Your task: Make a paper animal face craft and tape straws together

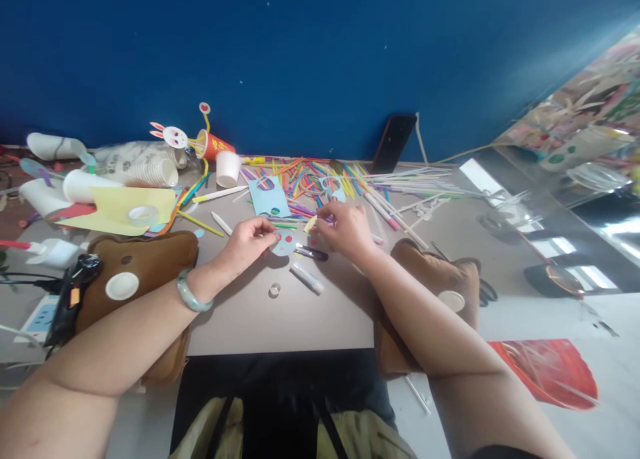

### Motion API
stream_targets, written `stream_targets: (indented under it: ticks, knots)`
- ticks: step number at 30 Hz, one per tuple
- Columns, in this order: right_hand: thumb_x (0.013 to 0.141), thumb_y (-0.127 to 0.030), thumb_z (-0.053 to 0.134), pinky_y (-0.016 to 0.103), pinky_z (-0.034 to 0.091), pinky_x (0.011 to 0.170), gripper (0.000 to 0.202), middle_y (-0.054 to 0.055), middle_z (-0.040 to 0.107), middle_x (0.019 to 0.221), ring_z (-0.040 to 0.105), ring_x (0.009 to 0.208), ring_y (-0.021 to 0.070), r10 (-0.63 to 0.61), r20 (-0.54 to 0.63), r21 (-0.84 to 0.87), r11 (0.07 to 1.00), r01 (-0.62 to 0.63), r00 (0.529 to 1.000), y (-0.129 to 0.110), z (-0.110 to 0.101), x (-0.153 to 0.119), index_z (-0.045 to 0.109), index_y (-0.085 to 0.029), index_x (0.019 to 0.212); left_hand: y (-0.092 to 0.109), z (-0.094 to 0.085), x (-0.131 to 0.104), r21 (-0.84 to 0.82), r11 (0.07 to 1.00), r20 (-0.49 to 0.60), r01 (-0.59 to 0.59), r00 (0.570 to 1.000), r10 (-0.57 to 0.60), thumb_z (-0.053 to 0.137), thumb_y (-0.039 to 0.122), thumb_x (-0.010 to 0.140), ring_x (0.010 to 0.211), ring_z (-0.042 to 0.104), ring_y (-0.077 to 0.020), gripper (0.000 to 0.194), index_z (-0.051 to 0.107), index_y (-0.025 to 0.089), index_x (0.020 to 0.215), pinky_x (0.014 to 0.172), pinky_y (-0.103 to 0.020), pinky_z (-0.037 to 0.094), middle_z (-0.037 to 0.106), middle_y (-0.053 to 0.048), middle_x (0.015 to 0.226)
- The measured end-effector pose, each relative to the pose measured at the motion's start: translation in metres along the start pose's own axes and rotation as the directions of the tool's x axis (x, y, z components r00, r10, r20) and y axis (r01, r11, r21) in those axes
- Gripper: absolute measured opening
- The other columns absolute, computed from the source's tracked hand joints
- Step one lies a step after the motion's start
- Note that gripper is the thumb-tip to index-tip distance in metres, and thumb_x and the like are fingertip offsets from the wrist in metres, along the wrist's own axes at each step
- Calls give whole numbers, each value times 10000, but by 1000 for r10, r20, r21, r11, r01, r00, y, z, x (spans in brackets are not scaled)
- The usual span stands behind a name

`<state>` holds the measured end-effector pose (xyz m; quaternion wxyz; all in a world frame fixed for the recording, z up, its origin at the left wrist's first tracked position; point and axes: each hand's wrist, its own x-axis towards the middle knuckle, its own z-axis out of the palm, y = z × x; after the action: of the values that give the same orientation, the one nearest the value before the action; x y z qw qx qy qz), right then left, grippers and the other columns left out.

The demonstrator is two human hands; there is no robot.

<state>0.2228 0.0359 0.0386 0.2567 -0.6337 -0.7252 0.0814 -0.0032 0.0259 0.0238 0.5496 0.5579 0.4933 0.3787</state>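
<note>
Between the thumb and fingers of my left hand (250, 240) is a light blue paper disc (285, 244) with red spots. My right hand (347, 229) has its fingers pinched at a small yellow paper piece (311, 224). Just under the hands lies a dark tool with a silvery end (312, 252); its kind is unclear. A clear glue stick (307, 278) rests on the table (240, 322), and its small round cap (275, 290) stands to the left. Behind the disc is a light blue paper sheet (263, 194) with holes cut in it.
Colourful pens and sticks (300, 179) cover the back of the table. Brown cushions lie under my left forearm (135, 336) and right forearm (425, 312). Paper cups (228, 168), yellow paper (115, 209) and a rabbit cutout (175, 137) are at left. A phone (394, 142) leans on the wall.
</note>
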Motion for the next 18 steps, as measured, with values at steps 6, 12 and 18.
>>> stream_targets:
  ticks: [6,12,18]
  knots:
    - [857,-306,526,460,339,911,431,171,607,1177,483,1094,350,16,139,-291,956,25,990,5,17,5,651,-205,1257,1,2,-5,112,992,98,-66,994,55,678,281,762,423,479,-59,140,600,172,801,414,-183,365,577,56,590]
    - [850,-257,549,467,321,914,334,169,586,1187,464,1091,354,11,179,-319,947,47,984,7,23,8,696,-216,1147,3,4,-12,382,839,107,-387,921,376,660,232,824,499,557,-83,61,665,172,818,509,-208,443,679,17,681]
    - [853,-242,556,431,313,865,161,146,657,1044,495,1018,315,-38,140,-269,960,75,989,8,22,8,706,-184,848,-3,-3,-18,597,250,282,-762,491,824,595,134,888,829,705,-147,80,653,177,923,747,-246,525,747,-35,903]
